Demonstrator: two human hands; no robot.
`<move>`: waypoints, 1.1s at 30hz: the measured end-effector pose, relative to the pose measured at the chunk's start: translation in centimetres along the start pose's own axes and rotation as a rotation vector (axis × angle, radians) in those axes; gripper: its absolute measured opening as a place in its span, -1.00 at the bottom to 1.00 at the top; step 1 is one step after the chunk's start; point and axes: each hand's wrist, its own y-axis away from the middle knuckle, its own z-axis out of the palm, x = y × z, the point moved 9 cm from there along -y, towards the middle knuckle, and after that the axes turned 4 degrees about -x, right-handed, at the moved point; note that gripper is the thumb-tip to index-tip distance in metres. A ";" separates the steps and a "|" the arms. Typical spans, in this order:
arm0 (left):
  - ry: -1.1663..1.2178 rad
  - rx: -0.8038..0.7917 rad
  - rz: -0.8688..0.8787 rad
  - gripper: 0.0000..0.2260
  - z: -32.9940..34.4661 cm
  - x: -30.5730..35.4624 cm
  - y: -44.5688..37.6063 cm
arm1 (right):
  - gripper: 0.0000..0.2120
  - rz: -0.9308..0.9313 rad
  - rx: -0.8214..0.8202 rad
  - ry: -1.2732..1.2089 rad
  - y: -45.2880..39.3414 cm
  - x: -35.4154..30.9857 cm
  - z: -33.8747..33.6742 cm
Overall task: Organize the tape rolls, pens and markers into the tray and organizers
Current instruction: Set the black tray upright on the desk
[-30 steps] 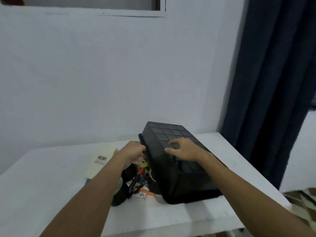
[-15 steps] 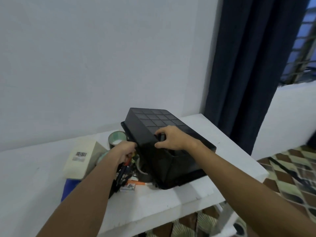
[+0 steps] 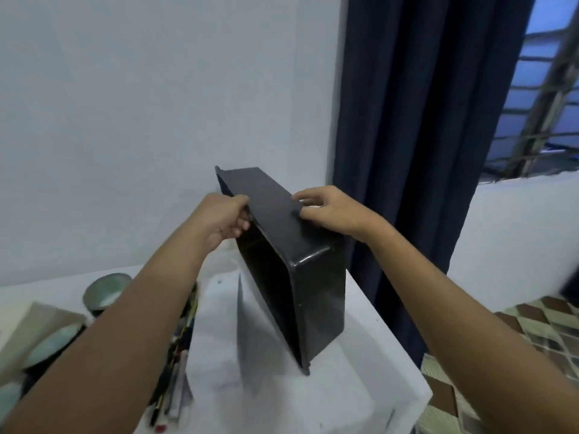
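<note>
The tray (image 3: 316, 286) is glossy black, held over a white table (image 3: 354, 399) against a pale grey-white wall (image 3: 141, 104). The curtain (image 3: 416, 120) is dark navy, and the floor (image 3: 532, 333) has a diamond pattern of brown, green and cream tiles. The tape roll (image 3: 105, 291) is pale green, the box (image 3: 34, 327) beige

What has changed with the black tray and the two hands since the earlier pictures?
The black tray, which lay upside down over the supplies, has been lifted and turned on its side, so its open side faces left. The left hand now grips its upper rim; the right hand went from the ribbed bottom to the upper wall. The pens and the tape roll stay on the white table.
</note>
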 end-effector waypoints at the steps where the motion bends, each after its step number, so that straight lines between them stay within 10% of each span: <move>1: 0.022 0.000 0.003 -0.87 2.1 0.5 -0.7 | -0.66 0.014 0.008 0.007 -0.1 1.3 -1.2; 10: 0.032 -0.218 -0.115 -0.65 14.0 -1.8 -4.7 | -0.30 0.196 -0.137 -0.231 0.2 10.2 -4.7; 18: -0.951 0.040 -0.222 -0.56 7.4 -12.1 -6.1 | -0.69 0.186 -0.093 -0.279 -0.2 13.5 -8.7; 24: -0.803 0.005 -0.199 -0.35 10.1 -16.3 -2.8 | -0.68 0.319 -0.018 -0.387 1.6 20.5 -8.7; 27: -0.810 0.124 -0.088 -0.54 9.6 -15.8 -2.4 | -0.67 0.389 0.031 -0.393 2.4 23.5 -6.9; 33: -1.378 0.323 -0.057 -0.67 8.0 -12.9 -1.9 | -0.68 0.393 0.044 -0.446 2.3 25.7 -2.7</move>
